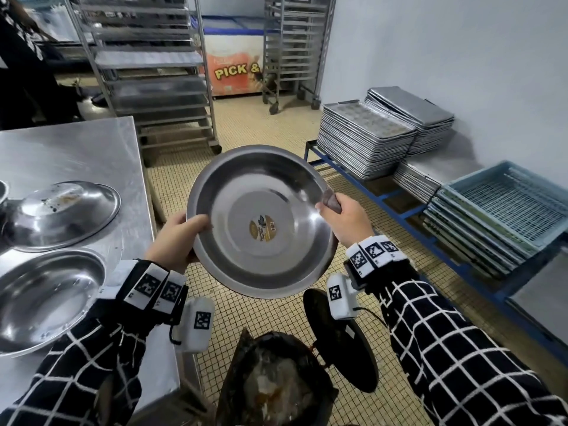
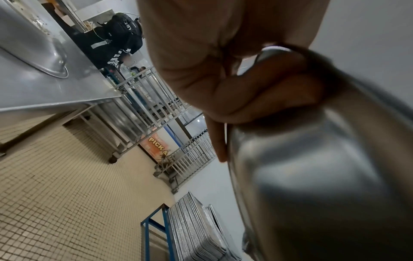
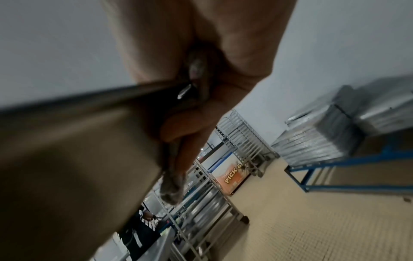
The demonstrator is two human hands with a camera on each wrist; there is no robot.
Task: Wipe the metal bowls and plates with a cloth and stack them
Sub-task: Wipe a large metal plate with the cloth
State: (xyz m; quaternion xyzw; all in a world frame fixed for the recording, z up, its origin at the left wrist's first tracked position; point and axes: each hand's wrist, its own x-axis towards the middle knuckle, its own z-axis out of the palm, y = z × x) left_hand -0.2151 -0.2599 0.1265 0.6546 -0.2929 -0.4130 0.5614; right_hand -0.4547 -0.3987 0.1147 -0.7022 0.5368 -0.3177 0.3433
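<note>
Bowl (image 1: 261,221) looking light, stiff, slick; rim offering best hold. Left hand (image 1: 178,238) gripping rim; right hand (image 1: 345,218) pinching cloth (image 1: 332,202) over opposite rim.

steel table (image 1: 76,149) — two metal bowls on it: one upturned (image 1: 61,215), one upright (image 1: 46,298).

Glossy, smooth steel bowl (image 1: 261,219) with a paper sticker (image 1: 262,228) at its centre; a dull brown cloth (image 1: 331,203) in the right hand (image 1: 347,219). Brushed metal table (image 1: 70,155) beside the left hand (image 1: 179,238).
</note>
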